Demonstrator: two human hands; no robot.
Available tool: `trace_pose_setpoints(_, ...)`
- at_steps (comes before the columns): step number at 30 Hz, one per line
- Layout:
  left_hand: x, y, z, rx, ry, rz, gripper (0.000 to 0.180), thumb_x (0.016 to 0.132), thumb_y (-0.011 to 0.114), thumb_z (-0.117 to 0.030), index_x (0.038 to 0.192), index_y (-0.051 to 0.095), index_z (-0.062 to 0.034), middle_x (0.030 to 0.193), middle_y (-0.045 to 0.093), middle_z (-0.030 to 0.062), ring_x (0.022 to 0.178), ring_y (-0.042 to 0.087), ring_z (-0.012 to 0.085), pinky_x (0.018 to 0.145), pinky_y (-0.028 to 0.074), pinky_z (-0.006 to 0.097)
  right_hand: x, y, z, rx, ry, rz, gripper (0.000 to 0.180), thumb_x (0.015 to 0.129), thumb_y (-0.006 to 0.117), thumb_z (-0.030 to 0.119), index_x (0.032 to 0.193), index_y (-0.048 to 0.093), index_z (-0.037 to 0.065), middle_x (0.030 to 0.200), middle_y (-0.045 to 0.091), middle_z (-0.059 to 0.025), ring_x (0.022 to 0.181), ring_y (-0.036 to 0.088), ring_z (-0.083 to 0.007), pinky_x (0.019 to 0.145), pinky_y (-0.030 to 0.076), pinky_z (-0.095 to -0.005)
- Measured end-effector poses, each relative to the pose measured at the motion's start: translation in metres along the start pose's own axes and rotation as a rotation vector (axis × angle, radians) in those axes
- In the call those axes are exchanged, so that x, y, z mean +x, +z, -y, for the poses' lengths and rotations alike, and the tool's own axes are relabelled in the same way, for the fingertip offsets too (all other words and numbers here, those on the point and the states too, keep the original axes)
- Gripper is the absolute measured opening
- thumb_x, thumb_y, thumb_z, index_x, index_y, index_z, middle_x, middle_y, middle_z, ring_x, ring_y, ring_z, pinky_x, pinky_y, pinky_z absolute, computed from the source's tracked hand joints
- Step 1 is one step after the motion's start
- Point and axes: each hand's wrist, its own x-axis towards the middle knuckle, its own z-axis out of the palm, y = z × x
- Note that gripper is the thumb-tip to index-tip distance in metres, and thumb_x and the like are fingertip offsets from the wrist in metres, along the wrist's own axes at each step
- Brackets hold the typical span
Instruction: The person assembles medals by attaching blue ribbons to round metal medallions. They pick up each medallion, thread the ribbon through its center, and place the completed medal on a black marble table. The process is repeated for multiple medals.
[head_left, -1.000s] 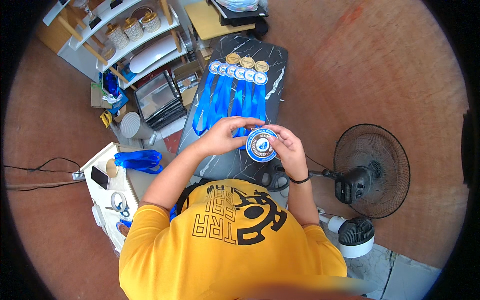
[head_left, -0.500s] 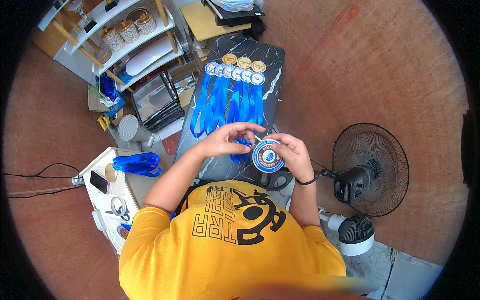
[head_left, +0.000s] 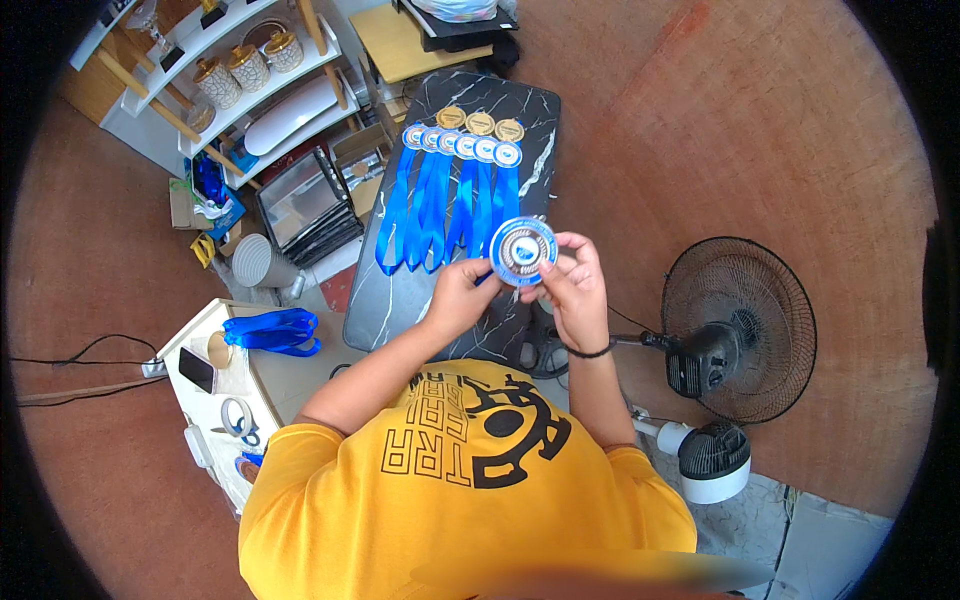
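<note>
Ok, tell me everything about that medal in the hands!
The medal is round, metal-looking, with a blue rim, a wreath pattern and a white-and-blue emblem in the middle. Its front faces the camera, above the black marbled table. The right hand grips it, thumb on the front; the left hand is at its lower left edge.

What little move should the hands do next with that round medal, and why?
I'd probably have the right hand lower the round medal toward the black table, beside the right end of the medal row. It's gripped above the table, similar blue-rimmed medals lie lined up there with blue ribbons, and some bare tabletop seems to show beside the last one.
</note>
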Motion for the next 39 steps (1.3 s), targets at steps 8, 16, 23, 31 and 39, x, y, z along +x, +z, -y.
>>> trace_pose_setpoints(8,-0.021,0.015,0.013,-0.206,-0.290,0.150,0.021,0.097,0.064,-0.021,0.100,0.072,-0.0021,0.074,0.068,0.0008,0.064,0.059,0.0053,0.060,0.047,0.023,0.052,-0.045,-0.022,-0.148,-0.073,-0.213,0.033,0.094,0.057,0.000,0.122,0.041,0.001,0.106,0.063,-0.0149,0.071,0.069,-0.0182,0.059,0.060,-0.0269)
trace_pose_setpoints(16,-0.017,0.034,0.052,-0.169,-0.543,0.318,0.023,0.096,0.066,-0.025,0.096,0.071,-0.0025,0.080,0.069,0.0004,0.066,0.058,0.0055,0.059,0.047,0.023,0.153,-0.121,-0.065,-0.348,0.067,-0.343,0.031,0.092,0.057,-0.005,0.120,0.044,0.001,0.085,0.068,-0.0140,0.060,0.065,-0.0175,0.047,0.052,-0.0253)
trace_pose_setpoints(23,0.028,0.052,0.117,-0.336,-0.881,0.311,0.020,0.098,0.062,-0.028,0.092,0.066,-0.0089,0.084,0.068,-0.0002,0.072,0.063,0.0103,0.066,0.053,0.027,0.281,-0.189,-0.136,-0.611,0.318,-0.478,0.026,0.092,0.057,-0.004,0.114,0.048,0.007,0.078,0.067,-0.0122,0.051,0.062,-0.0169,0.039,0.048,-0.0289)
trace_pose_setpoints(31,0.076,0.056,0.150,-0.322,-0.956,0.286,0.020,0.098,0.061,-0.029,0.096,0.067,-0.0098,0.087,0.070,-0.0005,0.074,0.063,0.0112,0.067,0.055,0.029,0.357,-0.218,-0.195,-0.720,0.322,-0.428,0.026,0.091,0.058,-0.006,0.113,0.052,0.005,0.073,0.066,-0.0127,0.053,0.065,-0.0205,0.042,0.053,-0.0328)
trace_pose_setpoints(39,0.088,0.065,0.184,-0.290,-1.049,0.308,0.018,0.098,0.061,-0.027,0.096,0.066,-0.0101,0.089,0.071,0.0003,0.070,0.064,0.0116,0.060,0.055,0.027,0.367,-0.218,-0.209,-0.885,0.240,-0.528,0.026,0.084,0.067,-0.006,0.106,0.062,0.007,0.083,0.061,-0.0132,0.054,0.067,-0.0260,0.044,0.056,-0.0363)
